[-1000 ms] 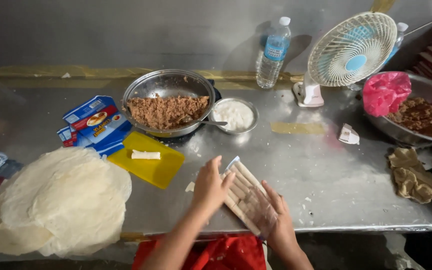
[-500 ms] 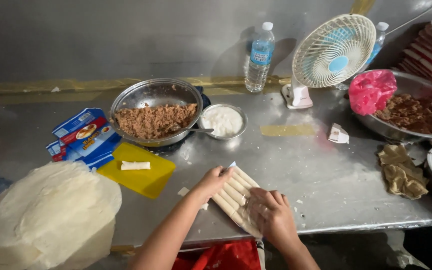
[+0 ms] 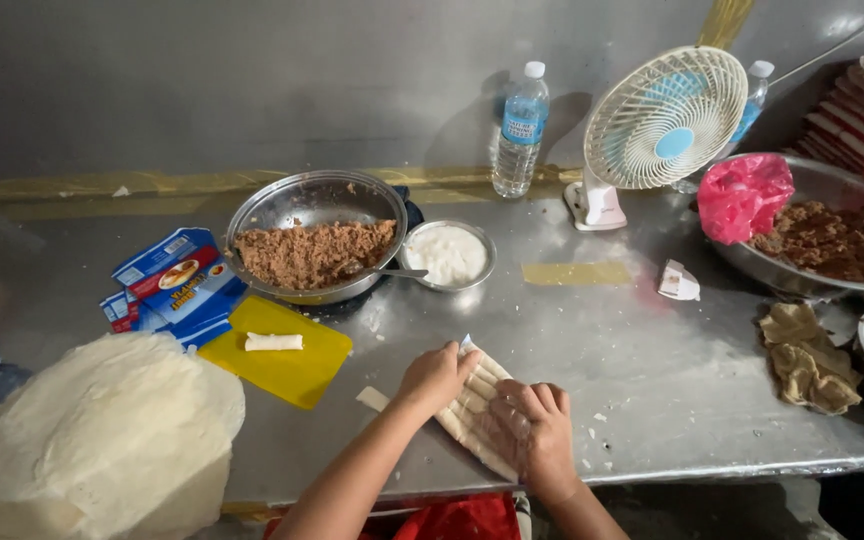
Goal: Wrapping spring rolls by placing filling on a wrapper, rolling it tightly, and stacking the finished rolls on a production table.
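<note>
Below, 2 bare hands work a clear plastic bag of pale rolled pastries lying flat near the front edge of a steel table. Left hand rests palm-down on the bag's upper left portion, fingers together and curled over its edge. Right hand lies flat on the lower right portion, fingers slightly spread and pressing down; neither hand pinches or lifts. The bag sits directly beneath both palms, its top corner showing between them. Judged from this pose, the step in hand is flattening and evening the packed rolls; the next move would seem to call for steady downward pressure without crushing them. To the left lie a yellow cutting board bearing 1 finished roll, a stack of thin wrappers, a steel bowl of minced filling and a small bowl of white paste.
</note>
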